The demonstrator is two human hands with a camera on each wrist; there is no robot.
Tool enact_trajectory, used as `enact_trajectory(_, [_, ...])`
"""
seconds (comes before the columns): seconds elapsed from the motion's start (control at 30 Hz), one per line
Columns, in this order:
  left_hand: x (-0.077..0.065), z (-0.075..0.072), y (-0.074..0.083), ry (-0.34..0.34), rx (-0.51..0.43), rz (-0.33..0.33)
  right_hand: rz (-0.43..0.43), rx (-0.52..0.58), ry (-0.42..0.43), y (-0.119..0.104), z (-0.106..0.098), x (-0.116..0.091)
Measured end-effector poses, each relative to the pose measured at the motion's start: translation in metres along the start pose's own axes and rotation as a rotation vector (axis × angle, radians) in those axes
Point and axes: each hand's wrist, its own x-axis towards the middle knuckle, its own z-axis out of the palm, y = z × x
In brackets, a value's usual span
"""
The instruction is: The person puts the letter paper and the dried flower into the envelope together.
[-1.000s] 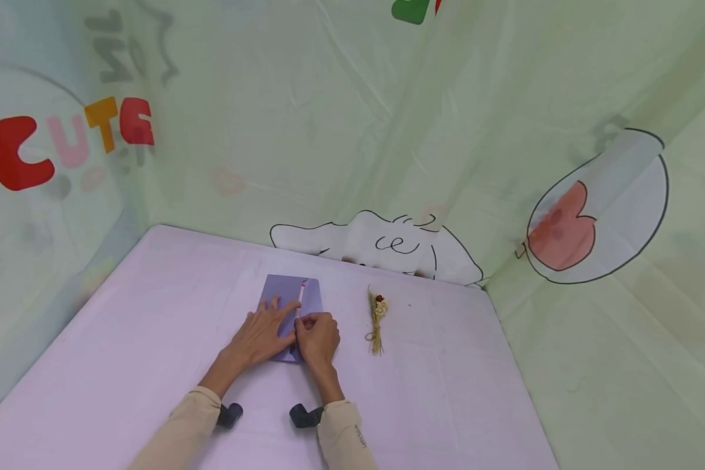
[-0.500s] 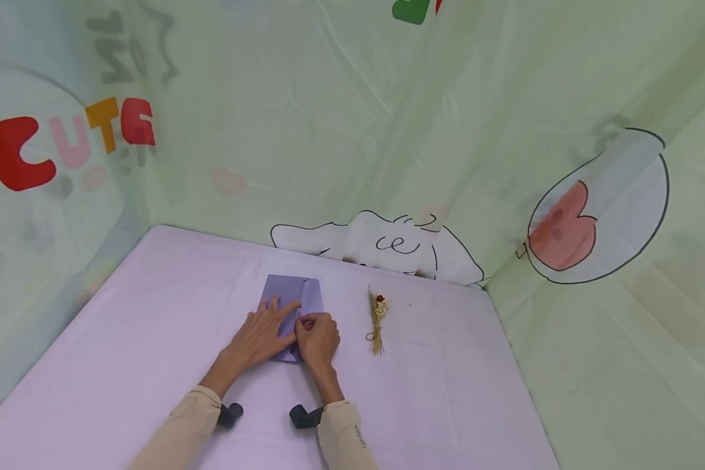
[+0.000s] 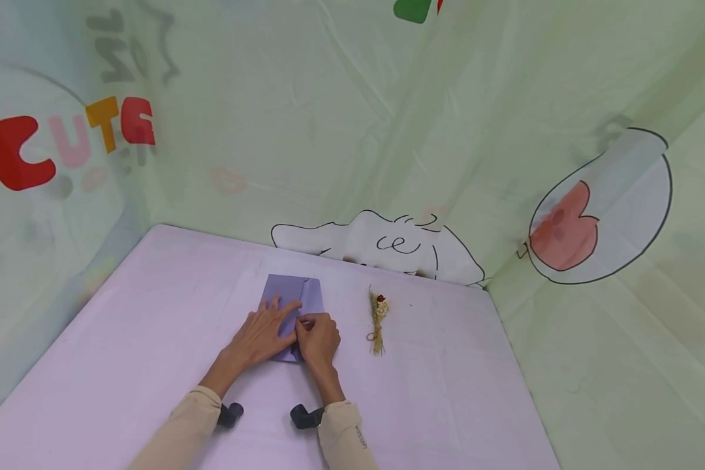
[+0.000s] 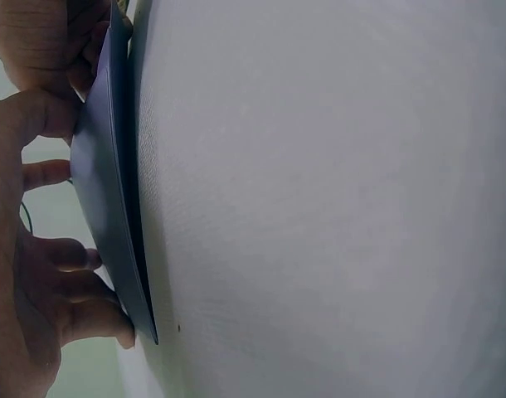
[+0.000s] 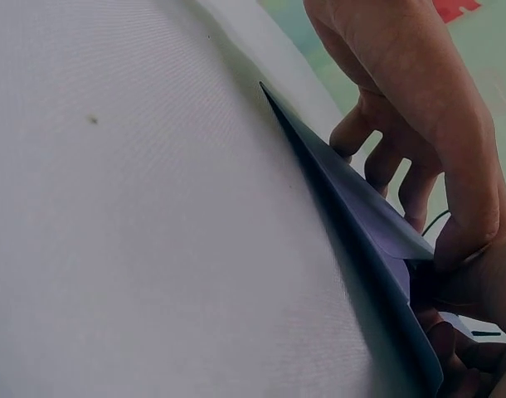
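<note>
A purple envelope [image 3: 284,287] lies on the table, with a folded flap [image 3: 311,297] along its right side. My left hand [image 3: 262,333] rests spread on the left part of the envelope, its fingertips pressing the paper, as the left wrist view shows. Close beside its thumb, my right hand [image 3: 318,338] has curled fingers and pinches at the flap's edge. In the right wrist view the envelope's lower edge [image 5: 377,249] gapes a little, and the right fingers [image 5: 469,365] are at its near end. The spot under the right fingertips is mostly hidden.
A small dried flower bunch [image 3: 377,323] with a red bloom lies to the right of the envelope. The pale table [image 3: 446,378] is bordered by green printed curtain walls [image 3: 329,130] at the back and sides.
A narrow white and pink strip along the flap's edge, visible one second ago, is out of sight from half a second ago on. Both hands have stayed nearly in place.
</note>
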Motion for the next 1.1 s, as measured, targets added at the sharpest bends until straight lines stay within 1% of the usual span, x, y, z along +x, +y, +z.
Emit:
enact_trajectory(0.17, [0.001,0.001,0.000,-0.011,0.001,-0.001,0.004,0.007,-0.020,0.001,-0.003,0.000])
enact_trajectory(0.27, [0.000,0.001,0.002,-0.011,-0.001,0.001,0.003,0.050,-0.014,0.003,-0.004,0.000])
enact_trajectory(0.3, [0.000,0.001,0.002,-0.009,0.003,0.003,-0.030,0.077,0.015,0.012,0.001,0.001])
enact_trajectory(0.4, [0.001,0.001,0.002,0.006,0.010,0.007,-0.062,0.142,0.066,0.016,-0.002,0.003])
enact_trajectory(0.5, [0.001,0.002,0.001,0.043,0.006,0.020,-0.084,0.170,0.124,0.021,-0.009,0.007])
enact_trajectory(0.53, [0.002,0.004,-0.001,0.069,0.009,0.032,-0.054,0.171,0.125,0.016,-0.017,0.008])
enact_trajectory(0.6, [0.002,0.004,-0.002,0.097,0.000,0.040,-0.041,0.167,0.160,0.020,-0.023,0.011])
enact_trajectory(0.67, [0.002,0.005,-0.001,0.113,-0.008,0.047,-0.007,0.156,0.205,0.027,-0.030,0.014])
enact_trajectory(0.73, [0.002,0.004,0.000,0.110,-0.016,0.043,0.041,0.144,0.254,0.033,-0.037,0.018])
enact_trajectory(0.77, [0.001,0.001,0.003,0.090,-0.031,0.030,0.072,0.137,0.279,0.036,-0.041,0.019])
enact_trajectory(0.9, [0.000,-0.001,0.003,0.058,-0.037,0.015,0.199,0.116,0.363,0.050,-0.054,0.025])
enact_trajectory(1.1, [0.001,0.001,0.003,0.083,-0.011,0.031,0.302,0.110,0.441,0.069,-0.070,0.027])
